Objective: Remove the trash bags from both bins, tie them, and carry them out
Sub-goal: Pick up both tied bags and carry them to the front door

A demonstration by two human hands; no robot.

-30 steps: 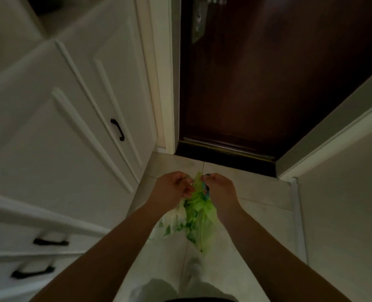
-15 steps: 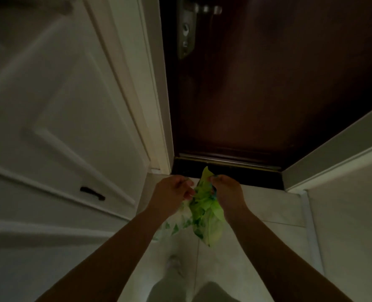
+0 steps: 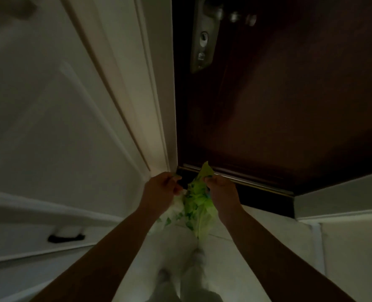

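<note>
A light green trash bag hangs between my two hands, just above the floor in front of the door. Beside it on the left hangs a whitish bag with green print. My left hand is closed at the left side of the bags' tops. My right hand pinches the green bag's neck, and a green tip sticks up above the fingers. The bags' lower parts dangle in front of my legs. The light is dim.
A dark brown door stands shut straight ahead, its metal handle plate at the top. White cabinet fronts with a black handle line the left. A pale wall closes the right. Pale floor tiles lie underfoot.
The door has come closer and fills more of the view; the cabinets slid left. My hands have drawn slightly apart, still holding the bags.
</note>
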